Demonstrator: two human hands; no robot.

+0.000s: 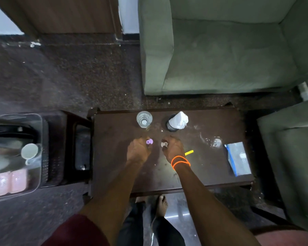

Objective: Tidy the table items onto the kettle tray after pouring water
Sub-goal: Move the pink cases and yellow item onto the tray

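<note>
Overhead, a person leans over a dark wooden tabletop (212,166) w/ both bare hands down near its centre. Left hand (138,150) pinches a small purple item (149,141) at its fingertips; grip is closed on it, item at or just above the surface, can't tell which. Right hand (173,150), w/ orange bead bracelets (180,162) on the wrist, pinches a small pale item (164,144) the same way, fingers curled round it. What either item is can't be made out. Beyond the hands, near the far edge, stand a clear glass (144,119) and, to its right, a dark cup stuffed w/ white tissue (177,121); the two stand apart. A yellow strip (189,152) lies just right of the right wrist. Further right, a wet patch (212,142) glints on the wood, and a blue-and-white packet (237,160) lies near the right end. Kettle tray (40,139), a clear-walled tray, sits on a lower stand left of the tabletop, well apart from both hands; it holds a black kettle (11,134), a white mug (29,151) and pink sachets (9,181), all blurred at frame edge. Green armchairs (229,50) flank the far and right sides. Person's bare foot (162,205) shows on the floor below the near edge.
</note>
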